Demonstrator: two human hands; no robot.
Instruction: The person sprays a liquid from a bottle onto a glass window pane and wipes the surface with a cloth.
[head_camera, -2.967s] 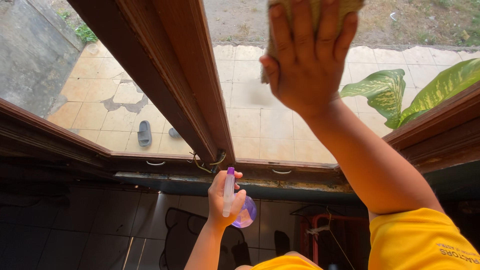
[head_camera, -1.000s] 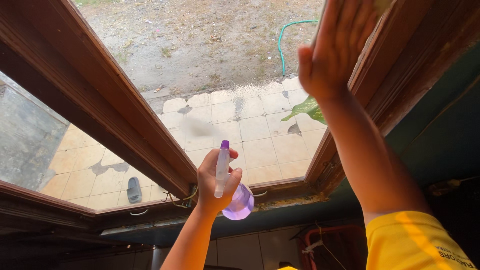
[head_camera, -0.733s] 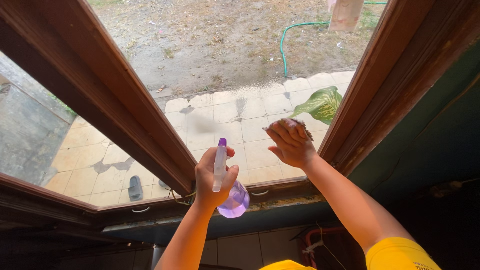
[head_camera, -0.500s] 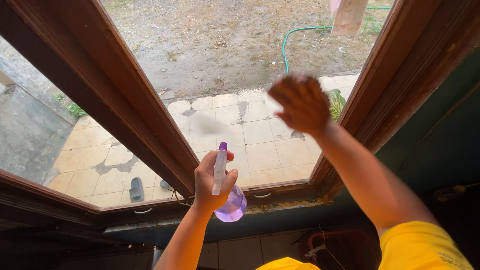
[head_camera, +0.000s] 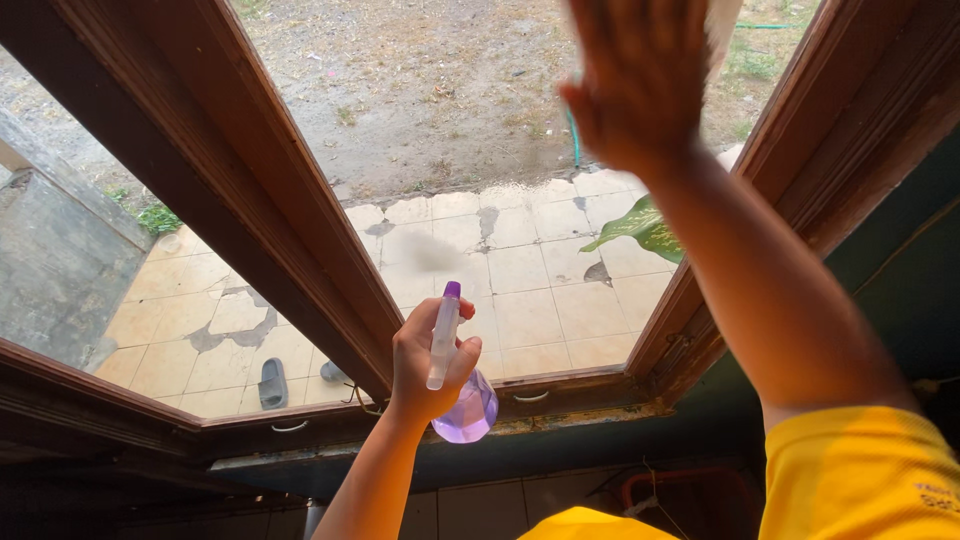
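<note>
Soft, even daylight enters through the clear glass pane (head_camera: 480, 180) of the brown wooden window frame (head_camera: 290, 230); the room below it is dim. The raised right hand (head_camera: 640, 85) is motion-blurred, the left hand (head_camera: 430, 365) sharp.

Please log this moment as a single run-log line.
left hand: holds spray bottle | right hand: flat against window pane | wooden frame between panes

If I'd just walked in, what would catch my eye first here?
Probably the right hand, raised flat against the window glass at the top, slightly blurred. Lower down, the left hand grips a spray bottle holding purple liquid, just above the brown wooden window frame. Outside, pale paving tiles and a green leaf show through.
</note>
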